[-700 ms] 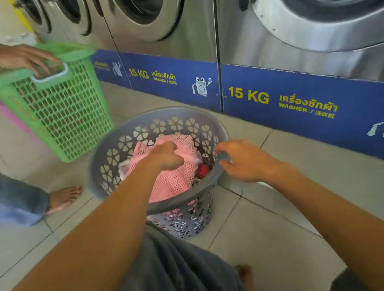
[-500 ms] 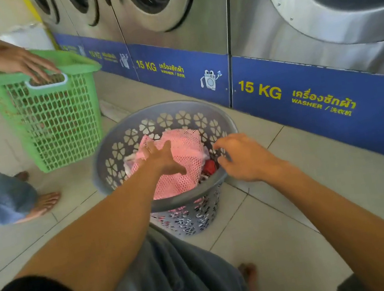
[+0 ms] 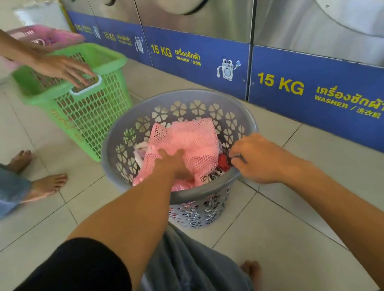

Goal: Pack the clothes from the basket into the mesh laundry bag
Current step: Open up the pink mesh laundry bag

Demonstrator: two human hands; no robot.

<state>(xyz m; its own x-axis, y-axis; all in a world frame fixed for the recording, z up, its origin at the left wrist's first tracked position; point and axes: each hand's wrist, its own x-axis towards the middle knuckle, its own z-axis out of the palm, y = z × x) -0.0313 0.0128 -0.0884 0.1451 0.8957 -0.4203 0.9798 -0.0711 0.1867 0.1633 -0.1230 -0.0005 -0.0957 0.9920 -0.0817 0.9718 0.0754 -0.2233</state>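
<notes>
A round grey basket (image 3: 232,111) with flower cut-outs stands on the tiled floor in front of me. A pink mesh laundry bag (image 3: 192,137) lies crumpled on top of the clothes inside. A red garment (image 3: 223,161) and a patterned one show beneath it at the near right. My left hand (image 3: 174,164) reaches into the basket and clutches the near part of the mesh bag. My right hand (image 3: 260,157) rests at the basket's right rim, its fingers curled over the edge.
Another person's hand (image 3: 60,65) holds a green square basket (image 3: 94,108) at the left, and their bare feet (image 3: 46,186) stand close by. A pink basket (image 3: 42,35) sits behind it. Steel washing machines (image 3: 200,0) with blue panels line the back and right.
My left hand has closed deeper into the pink mesh bag. The other person has brought the green basket closer to the grey one. My right hand stays at the rim.
</notes>
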